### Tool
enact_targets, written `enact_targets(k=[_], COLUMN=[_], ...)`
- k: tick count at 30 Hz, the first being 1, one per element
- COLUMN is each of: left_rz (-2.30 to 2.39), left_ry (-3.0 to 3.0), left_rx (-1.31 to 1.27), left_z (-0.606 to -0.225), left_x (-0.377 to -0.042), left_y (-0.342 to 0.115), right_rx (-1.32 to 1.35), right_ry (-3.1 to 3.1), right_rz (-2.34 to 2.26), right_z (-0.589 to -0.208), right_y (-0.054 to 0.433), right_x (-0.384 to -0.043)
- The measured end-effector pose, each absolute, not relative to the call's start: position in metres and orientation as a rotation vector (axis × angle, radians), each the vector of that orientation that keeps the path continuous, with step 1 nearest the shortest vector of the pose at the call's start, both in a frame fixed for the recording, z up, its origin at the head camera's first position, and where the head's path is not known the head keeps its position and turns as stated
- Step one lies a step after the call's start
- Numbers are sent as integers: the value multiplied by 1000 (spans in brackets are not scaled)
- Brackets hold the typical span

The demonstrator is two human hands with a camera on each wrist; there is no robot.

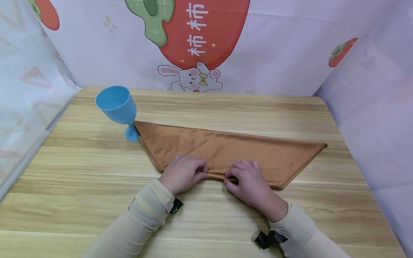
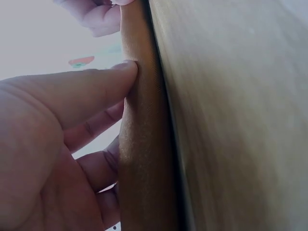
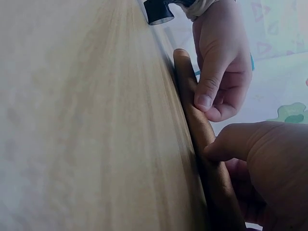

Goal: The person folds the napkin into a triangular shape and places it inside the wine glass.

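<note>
A brown cloth napkin, folded into a wide shape with pointed far corners, lies on the wooden table. Its near edge is turned up into a narrow roll, seen close in the right wrist view as a rounded brown band. My left hand pinches this edge left of the middle, thumb on the near side and fingers behind. A short way to the right, my right hand pinches the same edge between thumb and curled fingers. In the left wrist view the left thumb presses on the cloth.
A blue plastic goblet stands at the back left, its foot right by the cloth's left corner. The wooden table meets a printed curtain at the back, with more pale curtain at both sides.
</note>
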State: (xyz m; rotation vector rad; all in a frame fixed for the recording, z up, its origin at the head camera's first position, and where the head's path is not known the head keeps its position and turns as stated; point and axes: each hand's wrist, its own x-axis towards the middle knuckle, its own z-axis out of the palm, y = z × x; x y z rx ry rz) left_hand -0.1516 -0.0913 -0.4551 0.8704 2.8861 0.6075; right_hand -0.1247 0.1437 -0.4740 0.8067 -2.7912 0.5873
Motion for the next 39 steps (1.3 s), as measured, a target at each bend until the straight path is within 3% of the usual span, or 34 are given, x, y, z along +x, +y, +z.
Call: enact_targets(k=[39], left_rz=[515], left_ry=[2924], left_rx=[950], left_z=[-455], left_x=[-149], left_y=[-85], right_rx=[702], right_ry=[-2815], right_rz=[597], right_z=[-473], right_y=[147], right_x=[-127])
